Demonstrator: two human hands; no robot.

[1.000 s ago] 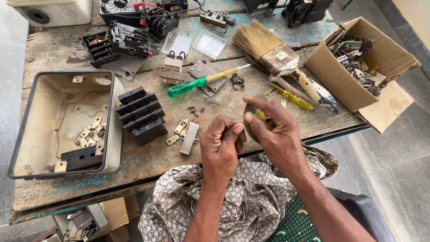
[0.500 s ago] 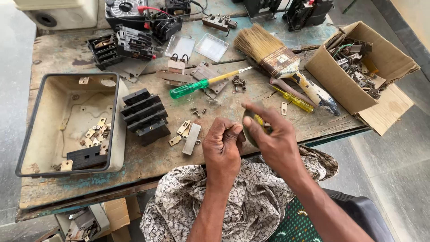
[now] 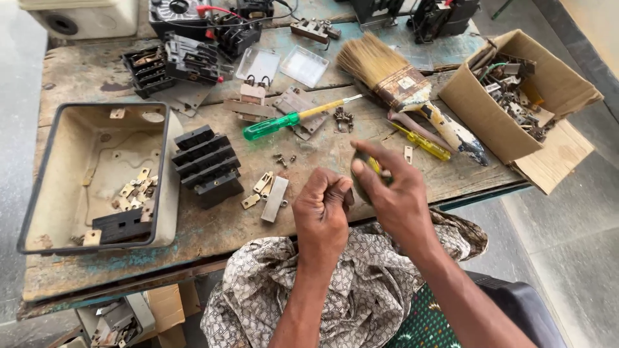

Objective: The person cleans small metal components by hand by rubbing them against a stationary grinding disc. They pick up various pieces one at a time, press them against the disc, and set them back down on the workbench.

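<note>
My left hand (image 3: 321,212) is closed into a fist over the front edge of the worn wooden workbench (image 3: 219,235), pinching a small part that I cannot make out. Close beside it, my right hand (image 3: 393,193) grips a small tool with a yellow handle (image 3: 375,166), its tip pointing toward the left fist. Just left of my hands lie a flat metal strip (image 3: 275,198) and small brass contacts (image 3: 262,183). A few loose screws (image 3: 284,158) sit just beyond them.
A beige open box (image 3: 97,174) with brass bits stands at left, black terminal blocks (image 3: 206,164) beside it. Farther back lie a green-handled screwdriver (image 3: 293,119), a wide paintbrush (image 3: 403,87) and a yellow screwdriver (image 3: 425,145). A cardboard box of parts (image 3: 516,96) sits at right.
Both hands stay together at the bench's front edge; the right hand's fingers have shifted slightly around the yellow-handled tool. The view has moved a little.
</note>
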